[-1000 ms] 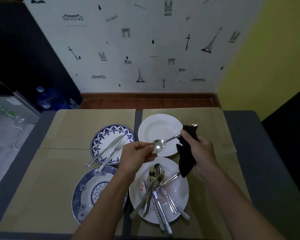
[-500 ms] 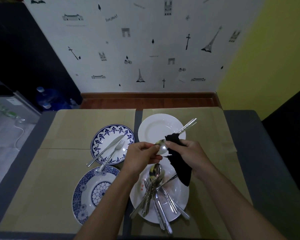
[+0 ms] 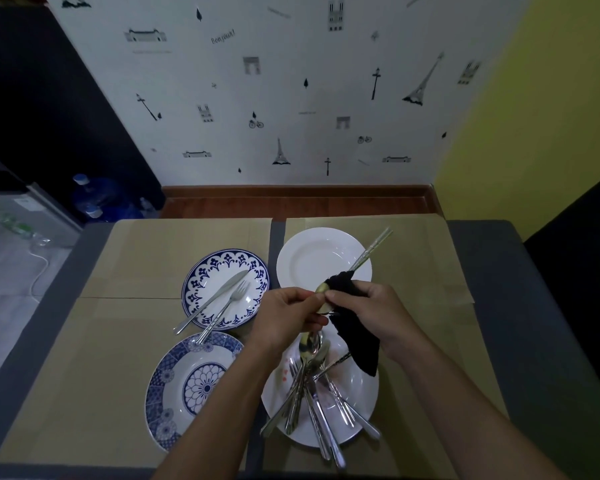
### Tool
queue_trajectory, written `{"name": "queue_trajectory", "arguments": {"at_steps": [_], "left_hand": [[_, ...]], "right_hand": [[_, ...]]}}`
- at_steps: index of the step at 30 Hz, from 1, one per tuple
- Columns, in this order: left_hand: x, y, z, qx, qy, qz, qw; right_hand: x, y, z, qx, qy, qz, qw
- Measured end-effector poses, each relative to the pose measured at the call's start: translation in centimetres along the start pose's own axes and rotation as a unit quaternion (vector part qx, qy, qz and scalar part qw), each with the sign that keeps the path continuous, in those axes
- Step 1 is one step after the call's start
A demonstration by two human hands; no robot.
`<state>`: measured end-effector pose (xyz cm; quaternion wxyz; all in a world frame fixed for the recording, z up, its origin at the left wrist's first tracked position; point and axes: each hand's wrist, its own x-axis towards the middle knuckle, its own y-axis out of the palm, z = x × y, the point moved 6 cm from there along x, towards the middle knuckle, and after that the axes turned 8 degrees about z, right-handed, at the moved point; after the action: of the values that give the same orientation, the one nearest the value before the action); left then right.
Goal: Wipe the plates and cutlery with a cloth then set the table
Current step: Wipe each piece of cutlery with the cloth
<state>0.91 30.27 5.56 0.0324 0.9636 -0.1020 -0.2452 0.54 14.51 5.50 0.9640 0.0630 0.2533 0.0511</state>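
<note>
My left hand (image 3: 286, 315) pinches the bowl of a steel spoon (image 3: 371, 249) whose handle slants up over the empty white plate (image 3: 312, 259). My right hand (image 3: 378, 311) presses a black cloth (image 3: 355, 332) around the spoon just above the bowl; the cloth's tail hangs down. Below my hands a second white plate (image 3: 357, 424) carries a heap of several spoons, forks and knives (image 3: 314, 386). A blue-patterned plate (image 3: 222, 271) at centre left bears a knife (image 3: 212, 301) and a fork (image 3: 227, 306). Another blue-and-white plate (image 3: 184, 386) lies at front left.
Tan placemats (image 3: 125, 362) cover a grey table (image 3: 520, 306) that stands against a wall with Paris-themed decals. Blue water jugs (image 3: 97, 199) and a grey appliance stand on the floor at far left. A dark seat back shows at the right edge.
My right hand has slid the cloth down the spoon's handle to the bowl, close to my left hand. The handle's free end now sticks out above the cloth.
</note>
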Motion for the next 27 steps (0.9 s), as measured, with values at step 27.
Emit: {"name": "queue_trajectory", "arguments": {"at_steps": [27], "left_hand": [[-0.25,0.48,-0.75,0.014,0.072,0.044,0.996]], "right_hand": [[-0.19,-0.21,0.08,0.007,0.002,-0.052,0.999]]}}
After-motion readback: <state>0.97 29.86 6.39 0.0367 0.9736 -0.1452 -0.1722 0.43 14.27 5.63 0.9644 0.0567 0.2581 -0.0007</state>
